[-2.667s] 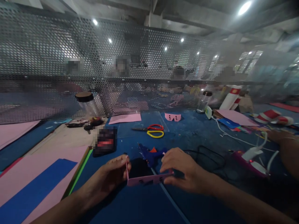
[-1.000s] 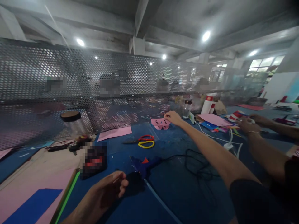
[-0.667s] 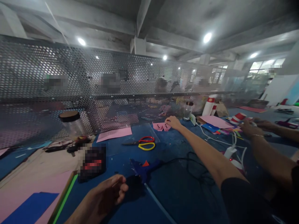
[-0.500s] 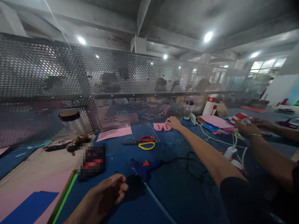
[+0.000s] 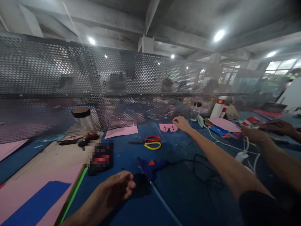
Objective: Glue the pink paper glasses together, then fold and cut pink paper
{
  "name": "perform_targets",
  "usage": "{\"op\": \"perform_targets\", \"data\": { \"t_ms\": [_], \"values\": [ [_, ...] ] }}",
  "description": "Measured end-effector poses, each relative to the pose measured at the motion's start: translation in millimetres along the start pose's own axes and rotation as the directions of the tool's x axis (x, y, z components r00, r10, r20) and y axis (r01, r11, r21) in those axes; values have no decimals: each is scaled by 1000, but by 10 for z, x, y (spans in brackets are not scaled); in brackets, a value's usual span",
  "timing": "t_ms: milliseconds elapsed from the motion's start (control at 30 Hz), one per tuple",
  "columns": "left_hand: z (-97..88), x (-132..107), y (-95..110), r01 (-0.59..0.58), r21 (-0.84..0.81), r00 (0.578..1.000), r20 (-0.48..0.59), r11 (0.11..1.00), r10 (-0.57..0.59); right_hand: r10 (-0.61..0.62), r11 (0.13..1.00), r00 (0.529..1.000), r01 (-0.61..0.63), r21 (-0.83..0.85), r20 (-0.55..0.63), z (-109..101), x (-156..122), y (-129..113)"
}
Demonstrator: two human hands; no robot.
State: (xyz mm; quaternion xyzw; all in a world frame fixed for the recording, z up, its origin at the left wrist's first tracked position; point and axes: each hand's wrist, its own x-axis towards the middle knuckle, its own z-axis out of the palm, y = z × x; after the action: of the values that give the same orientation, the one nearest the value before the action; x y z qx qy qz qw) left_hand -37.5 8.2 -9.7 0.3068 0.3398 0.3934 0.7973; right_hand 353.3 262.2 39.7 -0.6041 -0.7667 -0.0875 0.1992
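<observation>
My right hand is stretched far out across the blue table. Its fingers lie low against the right edge of a small pink paper cutout with dark holes, which lies flat near the mesh screen. My left hand rests close to me on the table, its fingers loosely curled with nothing in them. It lies beside a dark round patch and just in front of a blue glue gun.
Red and yellow scissors lie mid-table beside a pink sheet. Black cable loops to the right. Pink and blue sheets cover the left. A lidded jar stands by the perforated metal screen. A co-worker's hands work at right.
My hands let go of the pink strip. My right hand reached out to the far cutout, lifted it briefly, and it now lies flat. My left hand stayed put.
</observation>
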Motion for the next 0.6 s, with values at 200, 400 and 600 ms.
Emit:
{"op": "perform_targets", "data": {
  "t_ms": [200,400,600],
  "values": [
    [65,-12,19,-12,30,1000,23,999,12,-225,963,972,232,137,-68,-302,-431,-340],
    [71,-29,-12,-67,115,997,57,991,61,-481,834,876,472,288,-40,-359,-1301,-888],
    [207,-82,144,-115,292,993,25,950,112,-580,749,807,581,320,-108,-271,-1688,-1033]
  ]
}}
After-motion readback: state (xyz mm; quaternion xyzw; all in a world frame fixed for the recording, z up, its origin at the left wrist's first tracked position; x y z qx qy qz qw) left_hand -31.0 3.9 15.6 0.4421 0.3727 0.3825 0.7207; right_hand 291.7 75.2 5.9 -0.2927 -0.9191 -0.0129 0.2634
